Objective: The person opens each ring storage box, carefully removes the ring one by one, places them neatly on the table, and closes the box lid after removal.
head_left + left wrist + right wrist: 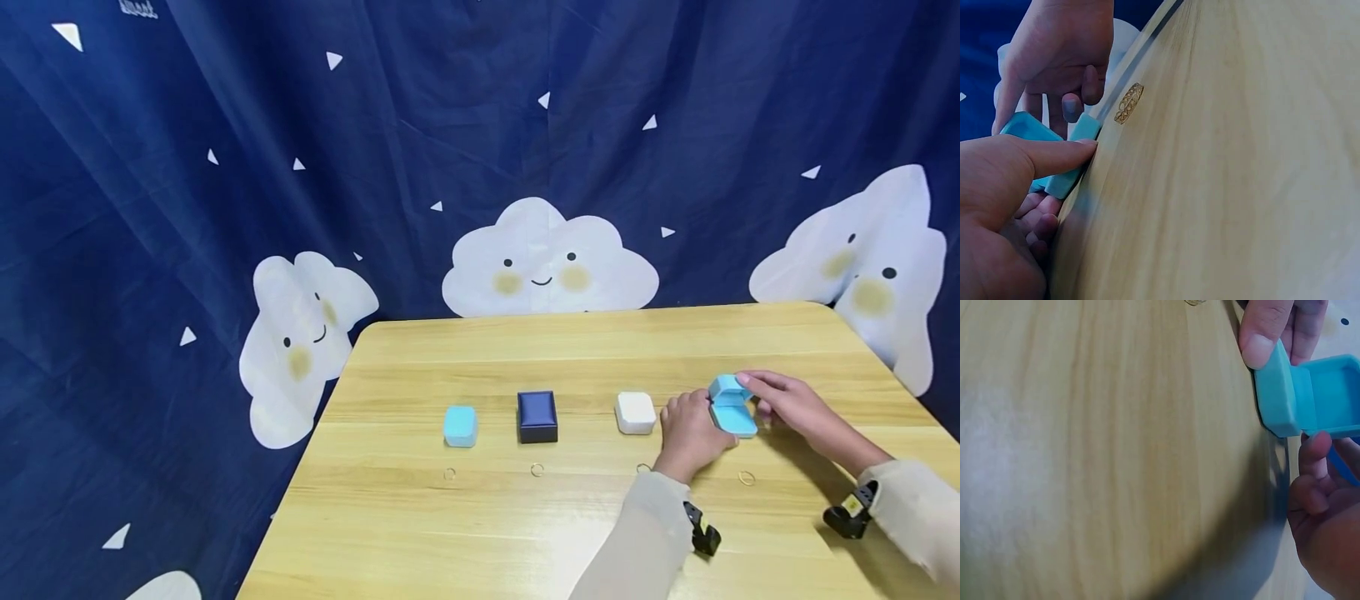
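A light blue ring box [735, 421] stands on the wooden table at the right, its lid [1334, 390] raised. My left hand [688, 429] grips the base from the left; its thumb [1063, 155] lies along the front and the other fingers are behind. From the right, my right hand [806, 408] holds the lid with its fingertips, its lower fingers curled beneath. The lid's inside is bare in the right wrist view; the base's slot is partly hidden. A patterned gold ring [1129, 104] lies on the table in front of the box.
Left of my hands stand a white box [635, 413], a dark blue box [537, 417] and another light blue box [460, 427], all shut. Thin rings [537, 470] lie before them; one [643, 468] is close to my left wrist. A dark blue cloud-print curtain [480, 125] hangs behind the table.
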The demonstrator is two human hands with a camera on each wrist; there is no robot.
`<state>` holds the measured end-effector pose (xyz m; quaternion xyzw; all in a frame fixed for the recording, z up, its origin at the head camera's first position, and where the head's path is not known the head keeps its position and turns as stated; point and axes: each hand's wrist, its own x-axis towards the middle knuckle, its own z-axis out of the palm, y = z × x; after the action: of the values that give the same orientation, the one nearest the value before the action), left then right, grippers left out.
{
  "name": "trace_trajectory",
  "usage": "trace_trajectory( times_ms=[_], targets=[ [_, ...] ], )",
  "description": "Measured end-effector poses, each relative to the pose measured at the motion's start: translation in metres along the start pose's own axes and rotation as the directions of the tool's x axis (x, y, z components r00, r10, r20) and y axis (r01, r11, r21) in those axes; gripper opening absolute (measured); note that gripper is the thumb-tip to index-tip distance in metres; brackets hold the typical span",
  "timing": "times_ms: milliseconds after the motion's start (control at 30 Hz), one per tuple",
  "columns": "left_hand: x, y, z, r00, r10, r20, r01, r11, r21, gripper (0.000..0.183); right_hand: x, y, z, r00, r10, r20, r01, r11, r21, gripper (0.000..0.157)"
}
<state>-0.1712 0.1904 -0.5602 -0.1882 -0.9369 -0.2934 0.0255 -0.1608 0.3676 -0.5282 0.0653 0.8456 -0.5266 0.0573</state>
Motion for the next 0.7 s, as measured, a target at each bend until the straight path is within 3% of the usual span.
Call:
trace_trajectory(
  times_ms=[133, 200, 700],
  targets=[
    [0.000, 0.001, -0.001, 1.000, -0.006, 0.002, 0.006, 1.000, -0.008, 0.062, -0.001, 0.002, 0.001, 1.000, 0.001, 0.022, -0.003, 0.996, 0.088, 0.021],
    [0.001, 0.001, -0.001, 1.000, -0.007, 0.001, 0.007, 1.000, -0.010, 0.061, -0.002, 0.003, 0.002, 1.000, -0.009, 0.027, 0.006, 0.994, 0.108, 0.013],
    [-0.001, 0.001, 0.000, 1.000, 0.012, -0.007, -0.011, 0.999, 0.041, 0.062, -0.012, 0.010, 0.009, 0.996, -0.092, 0.008, 0.089, 0.977, 0.191, 0.021]
  ],
)
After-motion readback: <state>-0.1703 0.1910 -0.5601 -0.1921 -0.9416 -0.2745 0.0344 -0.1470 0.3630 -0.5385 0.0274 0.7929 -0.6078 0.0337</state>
